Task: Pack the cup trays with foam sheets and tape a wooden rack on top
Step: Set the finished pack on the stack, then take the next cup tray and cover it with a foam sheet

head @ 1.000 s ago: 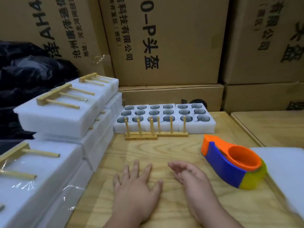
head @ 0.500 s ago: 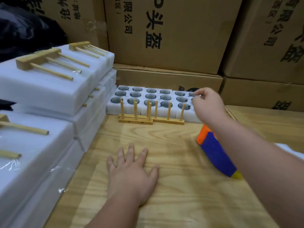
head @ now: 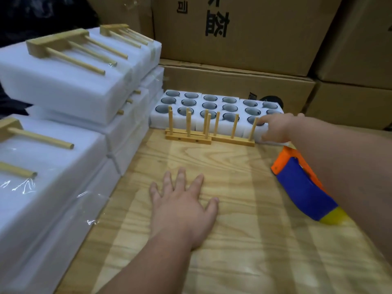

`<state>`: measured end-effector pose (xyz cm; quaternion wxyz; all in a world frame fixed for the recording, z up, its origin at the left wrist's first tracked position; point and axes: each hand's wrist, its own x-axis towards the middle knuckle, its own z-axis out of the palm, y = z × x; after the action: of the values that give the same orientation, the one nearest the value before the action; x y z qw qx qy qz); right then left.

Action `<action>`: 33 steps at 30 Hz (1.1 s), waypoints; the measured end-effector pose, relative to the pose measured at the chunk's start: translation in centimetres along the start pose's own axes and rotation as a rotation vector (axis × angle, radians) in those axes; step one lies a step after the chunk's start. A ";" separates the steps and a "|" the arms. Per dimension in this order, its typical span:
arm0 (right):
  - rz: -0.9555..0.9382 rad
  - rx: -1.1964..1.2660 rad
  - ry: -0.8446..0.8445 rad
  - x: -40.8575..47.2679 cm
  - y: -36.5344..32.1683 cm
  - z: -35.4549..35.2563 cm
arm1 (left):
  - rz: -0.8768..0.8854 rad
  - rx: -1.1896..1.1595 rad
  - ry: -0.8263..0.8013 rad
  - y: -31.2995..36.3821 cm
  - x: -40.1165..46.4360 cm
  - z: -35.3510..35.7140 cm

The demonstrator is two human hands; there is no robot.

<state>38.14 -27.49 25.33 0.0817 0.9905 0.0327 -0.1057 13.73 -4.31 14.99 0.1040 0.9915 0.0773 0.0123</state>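
Fingers of the right hand [head: 275,129] curl over the near right corner of the rightmost cup tray [head: 262,115], thumb low on its front wall, so the hand grips the foam edge. Fingers of the left hand [head: 184,204] lie spread and flat on the tabletop [head: 244,209], holding nothing.

Three white foam cup trays stand in a row at the back of the tabletop, against the cardboard boxes [head: 233,77], each with dark cups [head: 209,106] sunk in its holes. Two wooden racks [head: 209,132] stand upright just in front of them, pegs up. A tape dispenser [head: 303,187] in orange, blue and yellow lies under the right forearm. Finished foam packs [head: 63,81] with racks taped on top are stacked at the left.

By my reading, this is the fetching step: one tray is being taken to start a new pack. Next it likely needs pulling toward the open working space without knocking over the rack standing just beside the fingers.
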 end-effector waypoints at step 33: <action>-0.349 0.681 0.621 -22.4 0.0 -2.5 | -0.022 -0.021 -0.007 0.0 -0.1 -0.3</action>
<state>16.80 -28.17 32.60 -0.2791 0.9254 0.1848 0.1775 13.57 -4.27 15.32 0.1148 0.9895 0.0879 0.0085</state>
